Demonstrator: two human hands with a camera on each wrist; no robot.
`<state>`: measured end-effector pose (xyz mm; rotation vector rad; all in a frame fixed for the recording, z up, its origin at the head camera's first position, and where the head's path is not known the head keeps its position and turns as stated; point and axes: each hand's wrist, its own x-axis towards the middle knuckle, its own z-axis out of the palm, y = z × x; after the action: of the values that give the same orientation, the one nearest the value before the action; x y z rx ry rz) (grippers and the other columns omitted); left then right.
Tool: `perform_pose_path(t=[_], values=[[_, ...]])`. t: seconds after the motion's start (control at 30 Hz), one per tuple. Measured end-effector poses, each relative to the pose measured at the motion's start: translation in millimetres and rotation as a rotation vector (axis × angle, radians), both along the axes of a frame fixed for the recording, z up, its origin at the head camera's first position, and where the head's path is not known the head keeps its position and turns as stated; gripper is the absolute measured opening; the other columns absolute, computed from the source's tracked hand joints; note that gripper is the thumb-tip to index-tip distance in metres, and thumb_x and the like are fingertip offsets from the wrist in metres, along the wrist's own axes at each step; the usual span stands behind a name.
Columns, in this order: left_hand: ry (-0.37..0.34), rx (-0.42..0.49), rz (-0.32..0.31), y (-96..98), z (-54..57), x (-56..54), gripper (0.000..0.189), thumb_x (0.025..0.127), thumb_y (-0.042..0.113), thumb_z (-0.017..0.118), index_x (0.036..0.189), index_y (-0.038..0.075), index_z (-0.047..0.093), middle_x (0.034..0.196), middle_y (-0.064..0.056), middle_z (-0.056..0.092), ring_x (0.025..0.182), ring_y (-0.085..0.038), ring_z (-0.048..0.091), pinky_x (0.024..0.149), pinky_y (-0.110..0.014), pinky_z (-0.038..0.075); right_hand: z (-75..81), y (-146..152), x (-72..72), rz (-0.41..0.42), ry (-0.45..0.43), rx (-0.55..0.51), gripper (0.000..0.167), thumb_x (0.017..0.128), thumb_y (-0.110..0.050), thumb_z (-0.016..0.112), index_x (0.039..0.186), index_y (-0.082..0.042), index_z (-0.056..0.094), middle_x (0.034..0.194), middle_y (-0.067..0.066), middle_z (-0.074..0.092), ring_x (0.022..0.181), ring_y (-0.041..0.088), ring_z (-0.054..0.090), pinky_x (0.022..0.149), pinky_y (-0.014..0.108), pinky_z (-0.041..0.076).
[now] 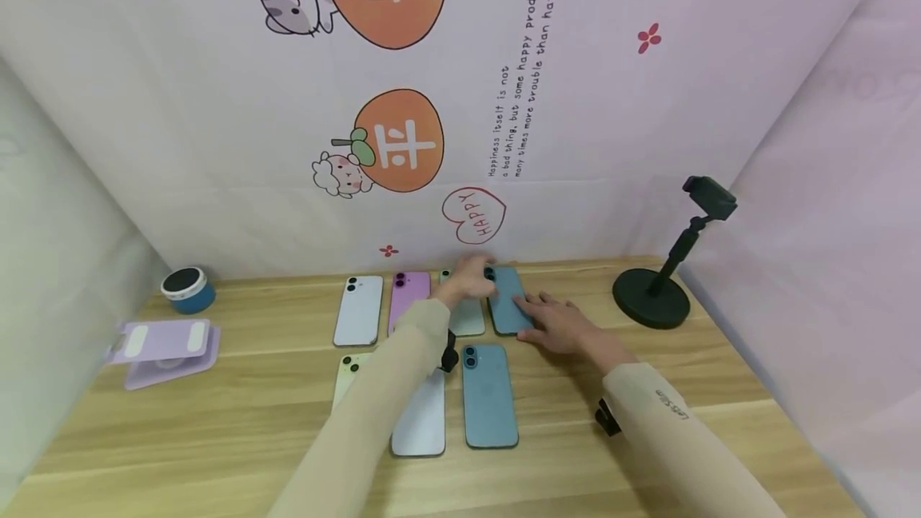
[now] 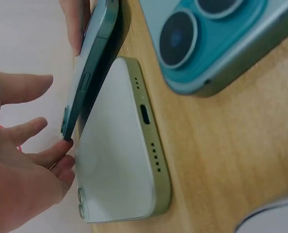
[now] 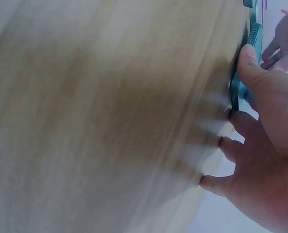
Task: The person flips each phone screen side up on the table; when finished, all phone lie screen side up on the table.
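Seven phones [image 1: 359, 308] are lying on the surface [image 1: 216, 438]: four back, three front. Two are blue. Left hand [image 1: 471, 278], fingers apart, is touching the back blue phone [image 1: 509, 300] at its camera end; right hand [image 1: 561, 324], fingers spread, is touching its near right corner.

Bare left hand [image 1: 471, 278], bare right hand [image 1: 560, 324]; long beige sleeves. Right sleeve [image 1: 701, 458]: small dark lettering [image 1: 672, 404]. Right cuff [image 1: 620, 378]: between lettering and right hand. Black wrist device [image 1: 608, 417]: beside lettering, at sleeve's underside. Left sleeve [image 1: 370, 422], apart from lettering: black device [image 1: 449, 352] likewise.
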<state>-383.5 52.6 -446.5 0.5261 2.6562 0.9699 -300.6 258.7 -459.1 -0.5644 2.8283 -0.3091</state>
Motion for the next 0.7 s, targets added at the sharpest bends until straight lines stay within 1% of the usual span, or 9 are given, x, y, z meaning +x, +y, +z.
perform_pose_path(t=[0.13, 0.23, 0.33, 0.4, 0.43, 0.57, 0.63, 0.7], values=[[-0.042, 0.077, 0.03, 3.4, -4.5, -3.2, 0.071, 0.09, 0.007, 0.071, 0.155, 0.004, 0.044, 0.162, -0.015, 0.045, 0.152, -0.033, 0.042, 0.127, -0.046, 0.036, 1.6, 1.7, 1.5, -0.003, -0.038, -0.021, 0.073, 0.106, -0.044, 0.056, 0.165, -0.012, 0.029, 0.171, 0.022, 0.028, 0.157, 0.052, 0.025, 0.12, 0.077, 0.024], [-0.064, 0.164, 0.049, 2.9, -1.4, 3.0, 0.071, 0.089, 0.003, 0.067, 0.155, 0.001, 0.042, 0.161, -0.02, 0.045, 0.15, -0.034, 0.043, 0.126, -0.048, 0.038, 1.8, 2.4, 4.1, 0.0, -0.046, -0.035, 0.073, 0.106, -0.043, 0.056, 0.165, -0.011, 0.028, 0.171, 0.023, 0.028, 0.157, 0.053, 0.024, 0.12, 0.078, 0.023], [-0.078, 0.26, 0.07, 3.0, 1.9, 8.7, 0.071, 0.087, -0.003, 0.061, 0.155, 0.0, 0.041, 0.156, -0.024, 0.048, 0.143, -0.036, 0.048, 0.118, -0.048, 0.047, 1.9, 3.0, 6.2, 0.007, -0.04, -0.043, 0.073, 0.106, -0.043, 0.055, 0.165, -0.009, 0.027, 0.17, 0.024, 0.028, 0.155, 0.054, 0.025, 0.119, 0.078, 0.024], [-0.101, 0.334, 0.089, 3.1, 3.7, 12.1, 0.07, 0.087, -0.006, 0.057, 0.155, -0.002, 0.039, 0.155, -0.026, 0.047, 0.139, -0.038, 0.051, 0.109, -0.048, 0.055, 1.9, 3.3, 6.8, 0.004, -0.041, -0.051, 0.072, 0.107, -0.042, 0.054, 0.165, -0.009, 0.026, 0.17, 0.023, 0.028, 0.156, 0.054, 0.025, 0.119, 0.078, 0.023], [-0.115, 0.357, 0.101, 3.5, 3.8, 13.0, 0.07, 0.088, -0.007, 0.055, 0.156, -0.002, 0.038, 0.155, -0.027, 0.046, 0.139, -0.038, 0.052, 0.104, -0.046, 0.058, 1.8, 3.2, 6.8, -0.001, -0.046, -0.057, 0.072, 0.107, -0.042, 0.053, 0.165, -0.01, 0.026, 0.17, 0.022, 0.028, 0.156, 0.054, 0.024, 0.12, 0.078, 0.023], [-0.152, 0.386, 0.167, 4.2, 2.9, 15.5, 0.069, 0.092, -0.006, 0.055, 0.158, -0.001, 0.035, 0.16, -0.025, 0.043, 0.138, -0.04, 0.055, 0.091, -0.038, 0.064, 2.3, 2.4, 7.4, -0.006, -0.055, -0.073, 0.07, 0.108, -0.04, 0.052, 0.166, -0.01, 0.025, 0.171, 0.02, 0.028, 0.157, 0.053, 0.023, 0.122, 0.077, 0.021], [-0.153, 0.371, 0.203, 4.5, 2.3, 15.8, 0.067, 0.093, -0.004, 0.059, 0.157, -0.001, 0.038, 0.157, -0.025, 0.046, 0.133, -0.04, 0.06, 0.088, -0.035, 0.064, 2.6, 2.0, 7.4, -0.004, -0.056, -0.078, 0.069, 0.109, -0.039, 0.051, 0.166, -0.01, 0.025, 0.171, 0.021, 0.028, 0.157, 0.053, 0.023, 0.122, 0.076, 0.021], [-0.153, 0.356, 0.233, 5.0, 2.2, 15.7, 0.064, 0.093, -0.002, 0.062, 0.154, -0.001, 0.042, 0.152, -0.026, 0.051, 0.124, -0.038, 0.065, 0.085, -0.033, 0.064, 2.4, 2.1, 6.8, -0.002, -0.057, -0.079, 0.069, 0.109, -0.039, 0.051, 0.166, -0.01, 0.024, 0.171, 0.021, 0.028, 0.157, 0.053, 0.024, 0.122, 0.076, 0.022]])
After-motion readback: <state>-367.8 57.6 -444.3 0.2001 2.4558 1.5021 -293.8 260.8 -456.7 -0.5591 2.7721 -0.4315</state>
